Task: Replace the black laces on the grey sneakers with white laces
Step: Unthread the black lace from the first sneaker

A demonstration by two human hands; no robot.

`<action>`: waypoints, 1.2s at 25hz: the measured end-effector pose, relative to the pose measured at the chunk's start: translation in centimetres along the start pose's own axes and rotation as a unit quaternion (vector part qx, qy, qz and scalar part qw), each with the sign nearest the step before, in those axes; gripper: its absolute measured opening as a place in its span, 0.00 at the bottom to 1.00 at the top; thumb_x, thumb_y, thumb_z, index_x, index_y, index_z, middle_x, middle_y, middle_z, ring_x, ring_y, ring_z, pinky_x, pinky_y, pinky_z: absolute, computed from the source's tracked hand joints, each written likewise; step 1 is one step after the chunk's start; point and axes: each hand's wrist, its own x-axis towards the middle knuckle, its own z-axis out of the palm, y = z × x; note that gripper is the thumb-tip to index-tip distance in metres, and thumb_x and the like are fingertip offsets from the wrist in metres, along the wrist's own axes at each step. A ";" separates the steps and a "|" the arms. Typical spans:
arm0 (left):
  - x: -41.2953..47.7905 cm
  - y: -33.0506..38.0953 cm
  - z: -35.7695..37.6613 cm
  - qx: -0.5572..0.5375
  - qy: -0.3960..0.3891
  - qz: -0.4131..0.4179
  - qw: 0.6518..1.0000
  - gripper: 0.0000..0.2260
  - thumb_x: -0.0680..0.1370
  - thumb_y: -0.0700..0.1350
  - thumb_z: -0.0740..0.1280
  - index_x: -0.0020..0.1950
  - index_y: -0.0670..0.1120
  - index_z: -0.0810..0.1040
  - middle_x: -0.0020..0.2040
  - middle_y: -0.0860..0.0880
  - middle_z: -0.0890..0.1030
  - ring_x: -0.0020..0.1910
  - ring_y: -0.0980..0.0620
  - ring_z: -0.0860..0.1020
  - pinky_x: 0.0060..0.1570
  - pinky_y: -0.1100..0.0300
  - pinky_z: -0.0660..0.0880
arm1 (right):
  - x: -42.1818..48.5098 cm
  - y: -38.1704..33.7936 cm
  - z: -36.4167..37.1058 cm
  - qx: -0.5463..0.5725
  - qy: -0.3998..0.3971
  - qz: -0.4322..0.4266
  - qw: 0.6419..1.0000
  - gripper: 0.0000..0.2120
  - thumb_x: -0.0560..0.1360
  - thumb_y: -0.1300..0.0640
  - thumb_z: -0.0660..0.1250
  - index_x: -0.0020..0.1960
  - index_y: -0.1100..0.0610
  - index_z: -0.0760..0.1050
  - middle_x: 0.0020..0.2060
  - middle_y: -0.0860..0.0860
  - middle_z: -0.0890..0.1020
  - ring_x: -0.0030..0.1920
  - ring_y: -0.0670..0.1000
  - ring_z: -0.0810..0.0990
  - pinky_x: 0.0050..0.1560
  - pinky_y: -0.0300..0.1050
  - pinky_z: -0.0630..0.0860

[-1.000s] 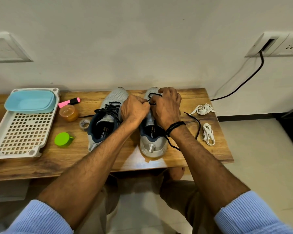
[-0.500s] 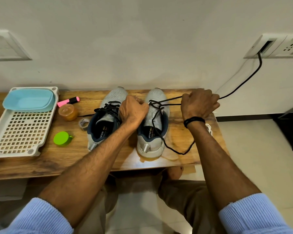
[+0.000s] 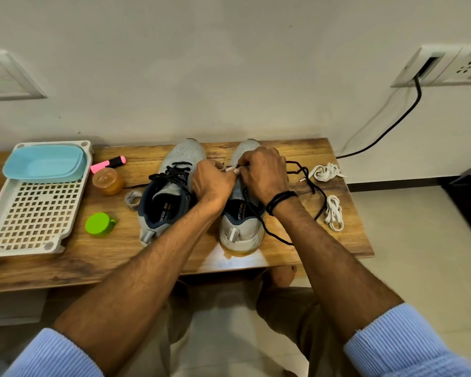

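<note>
Two grey sneakers stand side by side on the wooden bench (image 3: 174,257), toes to the wall. The left sneaker (image 3: 172,191) keeps its black lace threaded. Over the laces of the right sneaker (image 3: 241,227) my left hand (image 3: 212,183) and my right hand (image 3: 264,172) meet, fingers curled, pinching the black lace (image 3: 307,183) near its tip. The loosened black lace trails right across the bench and loops back beside the heel. Two bundled white laces lie at the right: one white lace (image 3: 325,171) further back, the other white lace (image 3: 333,212) nearer the bench edge.
A white perforated tray (image 3: 30,213) holding a light blue tub (image 3: 45,161) sits at the left. A pink highlighter (image 3: 108,164), an amber jar (image 3: 106,180), a green cap (image 3: 99,223) and a small ring (image 3: 132,200) lie between tray and shoes. A black cable (image 3: 392,126) hangs from the wall socket.
My right hand, which had pulled the black lace out to the right, has come back to the right sneaker. More loose lace now lies on the bench. My left hand stayed on the shoe.
</note>
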 end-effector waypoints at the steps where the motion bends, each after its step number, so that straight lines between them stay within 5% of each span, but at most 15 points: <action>1: -0.2 -0.2 0.2 -0.008 0.005 0.005 1.000 0.11 0.71 0.51 0.78 0.50 0.48 0.84 0.45 0.50 0.85 0.47 0.51 0.82 0.42 0.60 0.76 | 0.0 0.1 0.1 -0.001 0.005 0.008 1.000 0.10 0.77 0.53 0.67 0.56 0.51 0.82 0.54 0.54 0.82 0.59 0.59 0.75 0.56 0.54 0.72; 9: -0.8 -0.5 1.1 -0.019 -0.004 0.072 0.997 0.07 0.74 0.42 0.73 0.52 0.44 0.86 0.46 0.43 0.86 0.45 0.45 0.84 0.46 0.48 0.81 | 0.2 0.1 1.1 0.004 0.000 0.044 0.999 0.10 0.76 0.51 0.68 0.56 0.51 0.80 0.54 0.54 0.81 0.59 0.59 0.74 0.56 0.53 0.70; 21: -0.8 -0.6 1.4 0.017 -0.007 0.093 0.995 0.07 0.77 0.44 0.69 0.45 0.42 0.84 0.37 0.46 0.82 0.39 0.46 0.80 0.42 0.51 0.79 | -0.5 -0.8 1.9 0.007 0.018 -0.003 1.000 0.09 0.81 0.57 0.56 0.54 0.57 0.75 0.52 0.55 0.79 0.53 0.59 0.75 0.50 0.51 0.66; 30: -0.8 -0.5 1.5 -0.020 -0.003 0.077 0.997 0.07 0.76 0.41 0.69 0.39 0.43 0.83 0.35 0.45 0.83 0.39 0.45 0.82 0.39 0.50 0.78 | -0.7 -0.9 2.2 0.062 0.054 -0.026 0.996 0.07 0.80 0.61 0.57 0.47 0.60 0.73 0.40 0.59 0.80 0.40 0.61 0.77 0.40 0.48 0.61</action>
